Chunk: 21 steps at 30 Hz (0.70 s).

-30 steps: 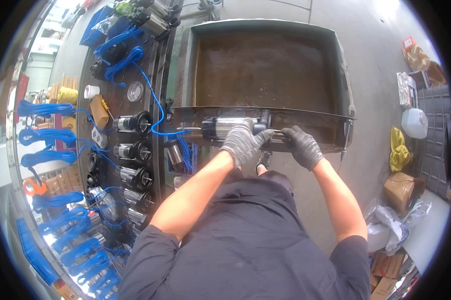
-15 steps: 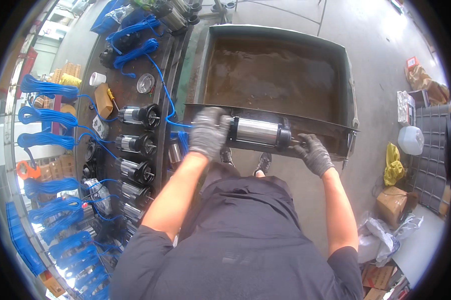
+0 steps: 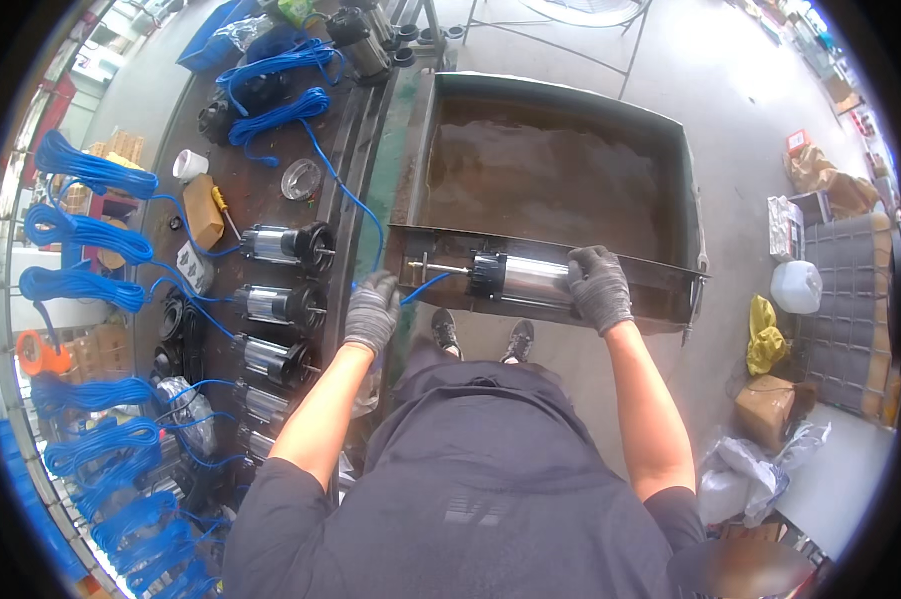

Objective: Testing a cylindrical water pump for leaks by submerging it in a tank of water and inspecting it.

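A silver cylindrical motor with a black ribbed end lies sideways on the near ledge of the tank. My right hand, in a grey glove, is closed around its right end and hides that end. To the motor's left, a thin metal rod with a crosspiece points at the black end. My left hand, also gloved, is off the motor and closed on its blue cable. The cable runs from the motor to this hand, then up to a coil on the bench.
The metal tank holds brown, murky liquid. On the left bench several similar motors lie in a row, with coiled blue cables beyond. A white jug, a yellow bag and a carton are at the right.
My left hand has left the motor's left end and moved left onto the cable. My right hand has shifted from the protruding shaft to the motor's right end. The view has shifted slightly.
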Available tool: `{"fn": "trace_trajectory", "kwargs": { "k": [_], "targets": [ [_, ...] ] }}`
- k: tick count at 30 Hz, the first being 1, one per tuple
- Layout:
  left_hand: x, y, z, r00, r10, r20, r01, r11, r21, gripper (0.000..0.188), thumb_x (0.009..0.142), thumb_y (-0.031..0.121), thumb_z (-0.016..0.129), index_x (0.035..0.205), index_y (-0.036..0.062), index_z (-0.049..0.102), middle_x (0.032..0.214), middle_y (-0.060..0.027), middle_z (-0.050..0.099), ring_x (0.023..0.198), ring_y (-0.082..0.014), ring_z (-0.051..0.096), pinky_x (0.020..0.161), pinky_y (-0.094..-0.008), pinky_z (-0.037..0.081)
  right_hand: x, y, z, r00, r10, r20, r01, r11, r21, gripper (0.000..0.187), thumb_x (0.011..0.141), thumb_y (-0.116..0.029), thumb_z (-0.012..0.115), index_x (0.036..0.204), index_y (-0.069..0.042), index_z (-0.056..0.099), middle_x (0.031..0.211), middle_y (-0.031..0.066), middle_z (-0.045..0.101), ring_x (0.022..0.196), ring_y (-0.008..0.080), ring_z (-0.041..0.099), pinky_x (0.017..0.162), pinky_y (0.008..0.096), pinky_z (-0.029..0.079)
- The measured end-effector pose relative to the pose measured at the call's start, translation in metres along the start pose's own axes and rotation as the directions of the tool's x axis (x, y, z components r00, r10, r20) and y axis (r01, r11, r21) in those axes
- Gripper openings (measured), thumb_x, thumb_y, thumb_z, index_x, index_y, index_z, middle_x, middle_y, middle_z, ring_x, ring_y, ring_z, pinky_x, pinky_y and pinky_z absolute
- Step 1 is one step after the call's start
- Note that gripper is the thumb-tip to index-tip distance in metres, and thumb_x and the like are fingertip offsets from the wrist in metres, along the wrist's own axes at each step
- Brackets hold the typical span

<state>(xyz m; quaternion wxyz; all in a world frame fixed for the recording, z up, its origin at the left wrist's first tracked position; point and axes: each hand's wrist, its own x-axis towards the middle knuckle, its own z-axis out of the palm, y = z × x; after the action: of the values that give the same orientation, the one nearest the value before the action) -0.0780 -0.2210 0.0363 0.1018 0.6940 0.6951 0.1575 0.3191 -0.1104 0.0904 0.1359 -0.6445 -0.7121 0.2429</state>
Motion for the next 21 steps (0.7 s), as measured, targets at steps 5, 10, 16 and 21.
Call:
{"fn": "trace_trajectory", "kwargs": {
  "k": [5, 10, 16, 21],
  "targets": [
    [0.043, 0.008, 0.024, 0.981, -0.165, 0.098, 0.191, 0.796, -0.574, 0.039, 0.107, 0.038, 0.064, 0.122, 0.0026, 0.069, 0.118, -0.0122, 0.072, 0.105, -0.0237, 0.068, 0.095, -0.0377, 0.053, -0.003, 0.005, 0.002, 0.991, -0.104, -0.084, 0.105, 0.994, 0.007, 0.019, 0.095, -0.019, 0.067, 0.110, -0.009, 0.073, 0.113, 0.0160, 0.069, 0.112, 0.0379, 0.063, 0.101, 0.0471, 0.052],
    [0.082, -0.005, 0.028, 0.797, -0.103, 0.595, 0.507, 0.650, -0.566, 0.049, 0.107, 0.051, 0.060, 0.091, 0.0074, 0.074, 0.071, -0.0042, 0.068, 0.062, -0.0131, 0.063, 0.063, -0.0319, 0.054, -0.005, -0.005, -0.003, 0.999, -0.030, -0.024, 0.028, 0.997, -0.065, 0.023, 0.089, -0.016, 0.070, 0.111, -0.011, 0.074, 0.120, 0.0142, 0.068, 0.119, 0.0381, 0.060, 0.105, 0.0475, 0.050],
    [0.100, -0.002, 0.035, 0.606, -0.173, 0.777, 0.731, 0.506, -0.457, 0.044, 0.105, 0.047, 0.062, 0.084, 0.0085, 0.069, 0.068, -0.0041, 0.066, 0.050, -0.0130, 0.056, 0.045, -0.0330, 0.045, -0.006, -0.008, -0.003, 0.999, -0.049, -0.007, 0.048, 0.994, -0.100, 0.022, 0.092, -0.013, 0.065, 0.111, -0.009, 0.075, 0.120, 0.0150, 0.069, 0.118, 0.0372, 0.060, 0.105, 0.0467, 0.050],
    [0.097, 0.007, 0.035, 0.608, -0.227, 0.761, 0.764, 0.427, -0.484, 0.040, 0.106, 0.044, 0.062, 0.110, 0.0049, 0.070, 0.081, -0.0058, 0.064, 0.056, -0.0160, 0.058, 0.048, -0.0325, 0.047, -0.005, -0.009, -0.002, 0.999, -0.015, -0.046, 0.010, 0.993, -0.116, 0.020, 0.092, -0.013, 0.065, 0.108, -0.010, 0.076, 0.117, 0.0149, 0.070, 0.117, 0.0368, 0.062, 0.105, 0.0470, 0.050]
  ]
}}
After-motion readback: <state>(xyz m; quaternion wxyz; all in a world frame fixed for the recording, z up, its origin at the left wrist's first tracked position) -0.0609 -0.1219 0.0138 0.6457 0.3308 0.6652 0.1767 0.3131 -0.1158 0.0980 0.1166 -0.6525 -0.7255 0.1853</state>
